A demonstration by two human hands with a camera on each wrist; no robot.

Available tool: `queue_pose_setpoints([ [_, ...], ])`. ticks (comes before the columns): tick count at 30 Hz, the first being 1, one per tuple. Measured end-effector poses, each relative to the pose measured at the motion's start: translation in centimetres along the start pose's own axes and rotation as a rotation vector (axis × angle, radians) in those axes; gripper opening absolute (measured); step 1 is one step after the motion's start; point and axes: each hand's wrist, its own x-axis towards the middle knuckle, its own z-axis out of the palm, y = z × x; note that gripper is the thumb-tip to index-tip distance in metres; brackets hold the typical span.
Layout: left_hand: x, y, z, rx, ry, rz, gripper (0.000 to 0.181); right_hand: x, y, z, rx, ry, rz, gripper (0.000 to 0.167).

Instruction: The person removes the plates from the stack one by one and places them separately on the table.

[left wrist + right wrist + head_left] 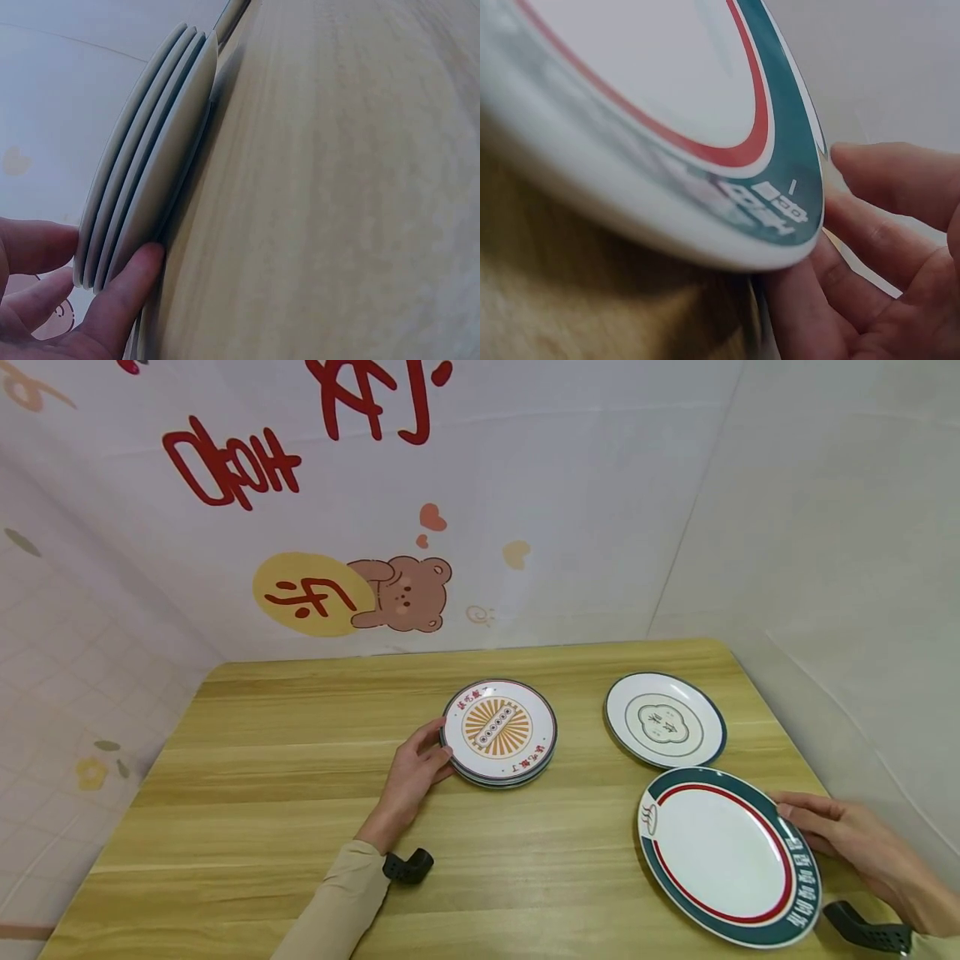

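My left hand (416, 768) grips the left edge of a stack of small plates (498, 729). An orange sunburst marks the top plate. The left wrist view shows several stacked rims (142, 150), with the thumb (131, 289) against the lowest plate's underside and other fingers at the upper rims. On the right, my right hand (855, 835) holds the right rim of a large white plate (720, 852) with a green border and red ring. From the right wrist, this plate's edge (795, 210) lies between the fingers, with shadow beneath its rim.
Behind the large plate sits a white plate (663, 720) with a thin dark rim and a flower-shaped mark. All rest on or over a wooden table (300, 735). A printed cloth wall (570, 485) rises behind, and a plain one (862, 568) on the right.
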Motion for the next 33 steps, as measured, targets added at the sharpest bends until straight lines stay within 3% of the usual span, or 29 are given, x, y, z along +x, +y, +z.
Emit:
queue_pose_setpoints([
  [7, 0.1, -0.1, 0.0, 0.005, 0.0, 0.003, 0.053, -0.5, 0.1, -0.1, 0.131, -0.024, -0.086, 0.078],
  [10, 0.1, -0.1, -0.1, 0.005, 0.0, 0.003, 0.053, -0.7, -0.4, 0.0, 0.123, -0.011, -0.112, 0.082],
  [22, 0.2, -0.2, -0.1, 0.018, -0.004, 0.013, 0.052, -1.9, -3.5, 1.0, 0.047, 0.181, -0.317, 0.077],
  [30, 0.1, -0.1, -0.1, 0.012, 0.0, 0.008, 0.052, -2.6, -7.0, 2.7, 0.348, 0.188, -0.475, 0.065],
  [33, 0.1, -0.1, -0.1, 0.005, -0.002, 0.01, 0.052, -2.6, -8.3, 3.6, 0.41, 0.185, -0.511, 0.061],
])
